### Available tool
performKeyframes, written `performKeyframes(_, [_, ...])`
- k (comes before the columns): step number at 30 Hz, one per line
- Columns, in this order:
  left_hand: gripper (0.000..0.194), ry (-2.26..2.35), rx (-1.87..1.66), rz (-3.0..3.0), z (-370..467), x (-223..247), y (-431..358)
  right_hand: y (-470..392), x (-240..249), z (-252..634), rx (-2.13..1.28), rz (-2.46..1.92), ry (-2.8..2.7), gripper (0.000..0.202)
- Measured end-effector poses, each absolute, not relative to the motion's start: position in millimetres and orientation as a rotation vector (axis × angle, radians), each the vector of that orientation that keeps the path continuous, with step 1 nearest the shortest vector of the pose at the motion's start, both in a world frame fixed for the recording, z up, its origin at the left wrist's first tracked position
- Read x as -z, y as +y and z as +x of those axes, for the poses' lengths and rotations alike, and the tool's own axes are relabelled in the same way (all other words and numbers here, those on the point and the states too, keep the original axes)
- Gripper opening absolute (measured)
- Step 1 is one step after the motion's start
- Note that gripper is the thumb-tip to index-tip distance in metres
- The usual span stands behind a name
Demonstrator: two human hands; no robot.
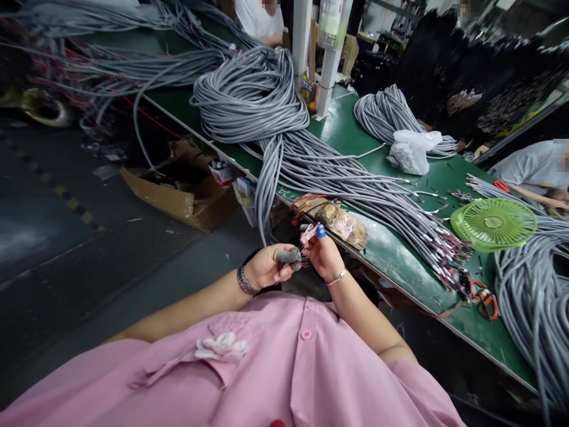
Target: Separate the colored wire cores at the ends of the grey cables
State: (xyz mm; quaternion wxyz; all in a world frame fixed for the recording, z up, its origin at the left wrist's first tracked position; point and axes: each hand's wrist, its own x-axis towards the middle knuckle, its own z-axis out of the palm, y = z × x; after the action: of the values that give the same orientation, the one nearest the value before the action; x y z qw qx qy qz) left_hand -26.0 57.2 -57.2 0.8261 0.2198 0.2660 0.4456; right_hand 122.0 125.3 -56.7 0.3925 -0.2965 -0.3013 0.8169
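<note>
My left hand (267, 265), with a watch at its wrist and grey covers on its fingers, is closed around a cable end. Thin coloured wires (304, 261) stick out of that end toward my right hand. My right hand (326, 256) wears a bracelet, and a blue cover (320, 231) wraps one fingertip. Its fingers pinch a small pale pink piece (307, 235) whose exact kind I cannot make out. Both hands meet in front of my chest, close to the table edge. Part of the cable is hidden by the left hand.
Grey cable bundles (253, 95) lie along the green table (342, 127). Nearby are a taped brown bundle (340, 220), a green fan (493, 222), orange-handled scissors (486, 299) and a plastic bag (413, 151). A cardboard box (171, 198) stands on the floor. Other people sit across the table.
</note>
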Motion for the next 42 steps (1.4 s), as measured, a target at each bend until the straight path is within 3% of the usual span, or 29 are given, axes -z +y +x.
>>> performKeyframes(9, [0.013, 0.553, -0.928, 0.430, -23.1, 58.9, 61.2, 125.9, 59.2, 115.6, -2.037, -0.739, -0.677, 0.030])
performKeyframes(24, [0.020, 0.759, -1.076, 0.493, -16.8, 50.2, 48.4, 125.7, 54.5, 123.8, -2.214, -0.702, -0.614, 0.046])
performKeyframes(32, [0.024, 0.970, -1.266, 0.583, -7.6, 44.8, 25.6, 120.8, 45.7, 125.4, -2.141, -0.735, -0.718, 0.026])
performKeyframes(42, [0.024, 1.008, -1.340, 0.587, -0.9, 42.9, 31.6, 122.2, 50.1, 120.6, -2.123, -0.752, -0.663, 0.034])
